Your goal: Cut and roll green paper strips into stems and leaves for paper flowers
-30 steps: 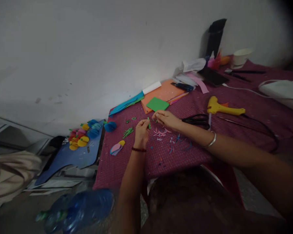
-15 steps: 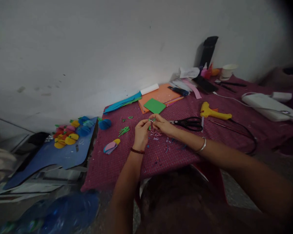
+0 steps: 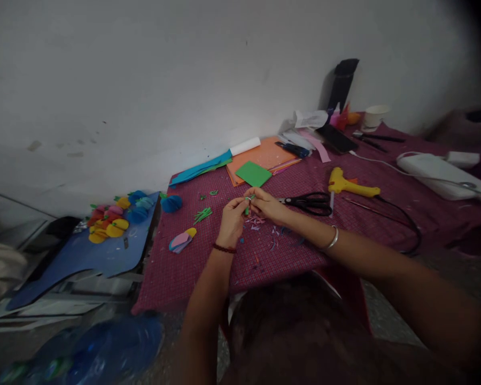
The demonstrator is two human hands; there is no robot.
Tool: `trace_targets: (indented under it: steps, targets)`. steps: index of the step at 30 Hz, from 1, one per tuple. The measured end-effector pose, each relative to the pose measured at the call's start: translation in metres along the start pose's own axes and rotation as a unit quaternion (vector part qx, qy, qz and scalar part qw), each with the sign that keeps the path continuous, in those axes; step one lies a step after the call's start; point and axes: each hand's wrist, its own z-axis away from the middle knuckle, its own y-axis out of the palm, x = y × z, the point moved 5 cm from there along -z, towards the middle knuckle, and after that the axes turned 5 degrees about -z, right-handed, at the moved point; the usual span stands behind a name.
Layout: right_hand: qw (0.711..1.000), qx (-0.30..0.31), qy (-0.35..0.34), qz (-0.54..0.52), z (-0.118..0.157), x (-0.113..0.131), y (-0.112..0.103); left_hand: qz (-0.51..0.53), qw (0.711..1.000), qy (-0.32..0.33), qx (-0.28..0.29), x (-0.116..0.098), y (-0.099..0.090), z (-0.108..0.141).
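My left hand (image 3: 232,218) and my right hand (image 3: 264,205) meet over the red checked cloth (image 3: 208,267), fingertips pinched together on a small green paper piece (image 3: 247,210). Its exact shape is partly hidden by the fingers. Pink and blue paper scraps (image 3: 256,221) lie just below the hands. Black-handled scissors (image 3: 308,203) rest right of my right hand. Left of my left hand are thin green strips (image 3: 202,215) and a stack of coloured paper pieces (image 3: 182,240). A green paper square (image 3: 253,174) lies beyond the hands on orange sheets (image 3: 264,155).
A yellow glue gun (image 3: 350,185) with a black cord lies at the right, near a phone (image 3: 336,139) and a white power strip (image 3: 444,174). Paper fruit shapes (image 3: 114,216) sit on a blue board (image 3: 108,256) at the left. A wall rises behind.
The fingers have shifted slightly around the green piece, and more of it shows below the fingertips. Both hands stay together in nearly the same place.
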Motion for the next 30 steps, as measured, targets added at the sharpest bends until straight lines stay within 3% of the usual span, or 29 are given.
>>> trace_targets:
  steps: [3, 6, 10, 13, 18, 22, 26, 30]
  targets:
    - [1.000, -0.024, -0.011, 0.000, 0.000, 0.004, -0.005, 0.006, 1.000, -0.009, 0.001, -0.001, 0.000, 0.001]
    - [0.998, -0.053, -0.009, -0.023, 0.000, 0.004, -0.009, 0.021, 0.997, 0.041, -0.058, -0.006, -0.007, -0.001]
    - [0.998, -0.011, 0.034, -0.043, 0.003, -0.006, -0.001, 0.036, 0.985, 0.115, -0.126, -0.013, -0.014, -0.002]
    - [0.998, -0.023, 0.048, -0.022, 0.002, -0.013, 0.002, 0.035, 0.982, 0.122, -0.141, -0.013, -0.016, -0.002]
    - [0.989, -0.098, -0.030, 0.107, -0.005, -0.005, -0.013, -0.009, 0.993, 0.079, -0.093, -0.009, -0.013, -0.002]
    - [0.952, -0.072, -0.099, 0.279, -0.007, 0.010, -0.021, -0.105, 0.992, 0.055, -0.033, -0.005, -0.008, -0.002]
    - [0.912, -0.039, -0.115, 0.393, -0.005, 0.014, -0.021, -0.235, 0.964, 0.120, -0.037, -0.010, -0.009, -0.002]
    - [0.898, -0.034, -0.111, 0.424, -0.004, 0.010, -0.022, -0.352, 0.911, 0.209, -0.047, -0.024, -0.008, 0.002]
